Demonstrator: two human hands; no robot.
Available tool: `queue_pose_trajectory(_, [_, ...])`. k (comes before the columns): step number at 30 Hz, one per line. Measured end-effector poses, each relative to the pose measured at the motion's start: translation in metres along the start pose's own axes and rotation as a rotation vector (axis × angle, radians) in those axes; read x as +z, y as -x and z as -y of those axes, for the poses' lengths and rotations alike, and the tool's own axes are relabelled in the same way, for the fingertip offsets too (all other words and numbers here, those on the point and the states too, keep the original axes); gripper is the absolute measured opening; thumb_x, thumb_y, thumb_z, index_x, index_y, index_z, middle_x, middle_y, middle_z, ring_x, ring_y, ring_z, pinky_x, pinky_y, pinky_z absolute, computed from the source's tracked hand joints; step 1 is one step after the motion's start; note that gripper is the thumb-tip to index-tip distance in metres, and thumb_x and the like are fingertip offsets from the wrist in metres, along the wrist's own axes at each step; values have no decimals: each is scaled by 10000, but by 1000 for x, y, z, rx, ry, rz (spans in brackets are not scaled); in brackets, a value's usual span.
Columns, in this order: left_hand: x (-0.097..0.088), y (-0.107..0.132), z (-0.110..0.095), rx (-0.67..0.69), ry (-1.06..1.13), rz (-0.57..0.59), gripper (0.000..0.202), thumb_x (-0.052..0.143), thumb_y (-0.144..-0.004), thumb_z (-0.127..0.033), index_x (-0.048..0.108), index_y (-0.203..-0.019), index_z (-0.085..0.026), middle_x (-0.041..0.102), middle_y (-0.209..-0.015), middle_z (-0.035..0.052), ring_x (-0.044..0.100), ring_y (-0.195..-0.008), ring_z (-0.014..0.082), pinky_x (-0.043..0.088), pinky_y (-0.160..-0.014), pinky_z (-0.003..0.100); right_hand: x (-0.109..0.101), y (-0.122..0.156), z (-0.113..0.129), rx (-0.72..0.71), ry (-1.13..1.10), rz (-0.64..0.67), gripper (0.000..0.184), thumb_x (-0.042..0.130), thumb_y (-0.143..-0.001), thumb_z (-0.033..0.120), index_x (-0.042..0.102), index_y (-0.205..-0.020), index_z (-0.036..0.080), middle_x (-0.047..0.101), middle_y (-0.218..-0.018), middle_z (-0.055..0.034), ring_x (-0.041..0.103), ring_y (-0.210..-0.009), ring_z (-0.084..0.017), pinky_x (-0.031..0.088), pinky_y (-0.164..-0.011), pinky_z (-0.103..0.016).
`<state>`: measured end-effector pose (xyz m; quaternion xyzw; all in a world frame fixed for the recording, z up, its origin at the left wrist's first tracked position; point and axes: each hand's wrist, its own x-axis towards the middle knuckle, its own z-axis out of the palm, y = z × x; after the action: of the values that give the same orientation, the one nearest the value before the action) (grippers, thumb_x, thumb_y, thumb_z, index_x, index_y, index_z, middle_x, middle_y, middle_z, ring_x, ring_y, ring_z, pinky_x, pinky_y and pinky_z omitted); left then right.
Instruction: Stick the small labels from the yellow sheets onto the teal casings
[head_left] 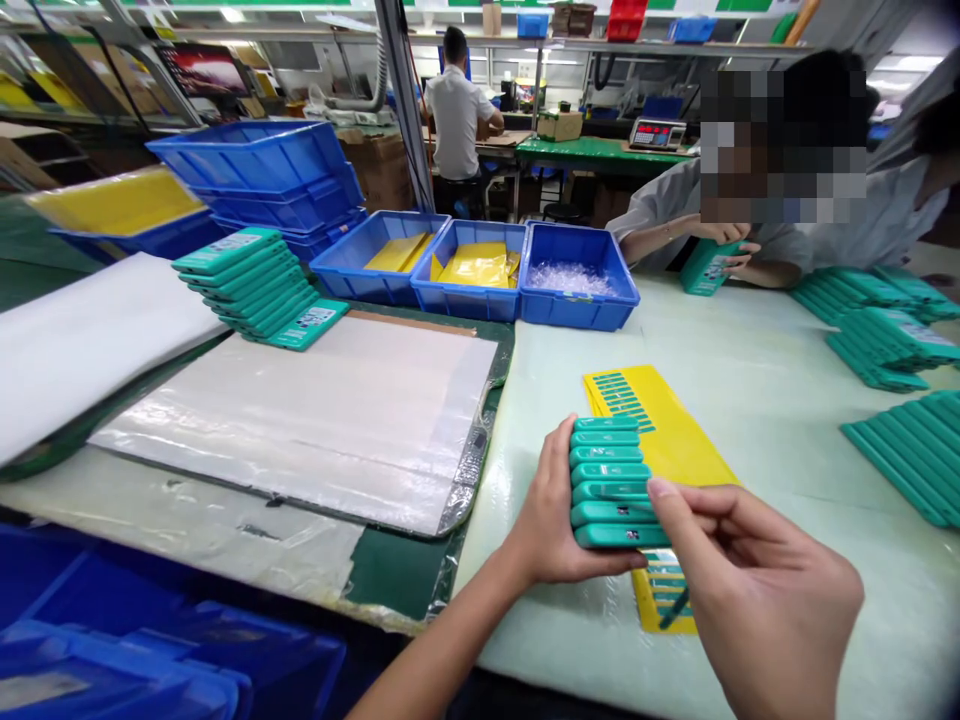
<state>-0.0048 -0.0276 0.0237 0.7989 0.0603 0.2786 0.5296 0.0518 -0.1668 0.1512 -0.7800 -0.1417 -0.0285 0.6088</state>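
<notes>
A row of several teal boxes [609, 482] stands on edge on a yellow sheet [667, 440] on the pale table [757, 370]. My left hand [551, 515] is closed round the left side and near end of the row. My right hand [739, 570] comes in from the right, its thumb tip touching the right ends of the nearest boxes, fingers curled with nothing else seen in them.
Three blue bins [480, 268] at the back hold yellow bags and clear plastic. A teal box stack [259, 285] leans at left beside a plastic-covered board [315, 420]. Stacked blue crates [262, 170] stand behind. A co-worker [720, 240] at right handles a teal box; more teal rows [900, 340] lie there.
</notes>
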Motion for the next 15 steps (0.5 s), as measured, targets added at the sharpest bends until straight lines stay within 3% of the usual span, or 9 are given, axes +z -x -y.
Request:
queue_pose_trajectory(7, [0,0,-1,45,10,-9,1522,983,-667,-731,44,-1770,-265,261,-1771,237,352,-1640,521,342,-1351,731,0,-6,0,57,-31,103,335,927,-755,514,844,-702,194,787,-663,-73,689,-483,-177,597,-461,-228])
queue_pose_trajectory(11, [1,0,0,38,11,-10,1558,1012,-635,-706,42,-1772,-265,270,-1766,236,344,-1643,526,337,-1355,727,-2,-8,-11,18,52,156,319,894,-799,516,857,-753,202,787,-680,-66,668,-486,-170,563,-448,-241])
queue_pose_trajectory(13, [1,0,-1,42,14,-8,1563,1015,-628,-707,42,-1771,-271,271,-1766,235,354,-1636,529,334,-1353,737,-4,-14,-19,-58,166,173,341,843,-839,551,825,-725,230,732,-614,-43,600,-451,-158,489,-415,-252])
queue_pose_trajectory(15, [1,-1,-1,38,13,-3,1542,999,-642,-725,45,-1769,-278,267,-1769,232,356,-1637,527,336,-1350,742,-10,-29,-23,-152,313,222,456,789,-848,620,696,-574,267,594,-482,-13,460,-385,-142,327,-365,-256])
